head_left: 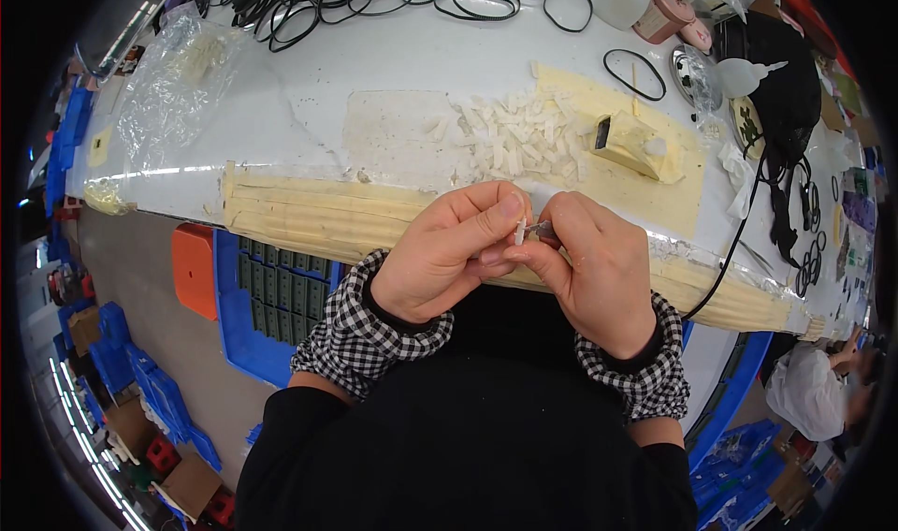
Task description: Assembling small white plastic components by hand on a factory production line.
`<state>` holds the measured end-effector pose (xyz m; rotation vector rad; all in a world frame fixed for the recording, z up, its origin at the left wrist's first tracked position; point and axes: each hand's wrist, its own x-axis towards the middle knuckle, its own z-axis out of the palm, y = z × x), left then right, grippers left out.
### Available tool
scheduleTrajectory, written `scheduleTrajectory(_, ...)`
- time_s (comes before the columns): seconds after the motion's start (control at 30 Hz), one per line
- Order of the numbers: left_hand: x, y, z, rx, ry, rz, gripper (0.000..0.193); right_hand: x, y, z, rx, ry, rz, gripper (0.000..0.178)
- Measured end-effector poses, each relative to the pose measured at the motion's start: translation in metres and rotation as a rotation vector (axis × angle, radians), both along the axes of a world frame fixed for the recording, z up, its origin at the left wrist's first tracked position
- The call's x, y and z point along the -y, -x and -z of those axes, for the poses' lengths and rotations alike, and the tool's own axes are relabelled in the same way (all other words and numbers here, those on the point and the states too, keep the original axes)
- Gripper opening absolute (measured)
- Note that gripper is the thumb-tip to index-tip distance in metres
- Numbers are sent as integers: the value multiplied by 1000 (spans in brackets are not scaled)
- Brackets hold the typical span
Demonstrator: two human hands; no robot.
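Note:
Over the front edge of the table, my two hands meet with their fingertips close together. My left hand (440,250) is closed, pinching a small white strip (520,232) upright between thumb and fingers. In my right hand (603,269) is a small dark, thin-tipped tool (543,232), its tip against or very near the strip; its exact kind is hidden by the fingers. Just beyond lies a loose pile of similar short white strips (514,143), partly on a yellow taped patch (678,194).
Right of the pile sits a yellow tape-wrapped block (641,147). Black rubber rings (477,0) lie along the back. A clear plastic bag (178,82) is at left; a white squeeze bottle (739,77) and black cloth (781,91) are at right. An orange stool (194,271) stands below left.

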<state>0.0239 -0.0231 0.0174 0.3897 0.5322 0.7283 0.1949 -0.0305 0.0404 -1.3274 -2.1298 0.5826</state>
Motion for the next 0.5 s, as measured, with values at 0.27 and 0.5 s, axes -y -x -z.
scheduleTrajectory(0.27, 1, -1, -1, -45, -35, -18, 21, 0, 0, -2, 7, 12, -8, 35)
scheduleTrajectory(0.5, 2, 0, 0, -73, -44, -24, 20, 0, 0, -3, -10, 33, -17, 35)
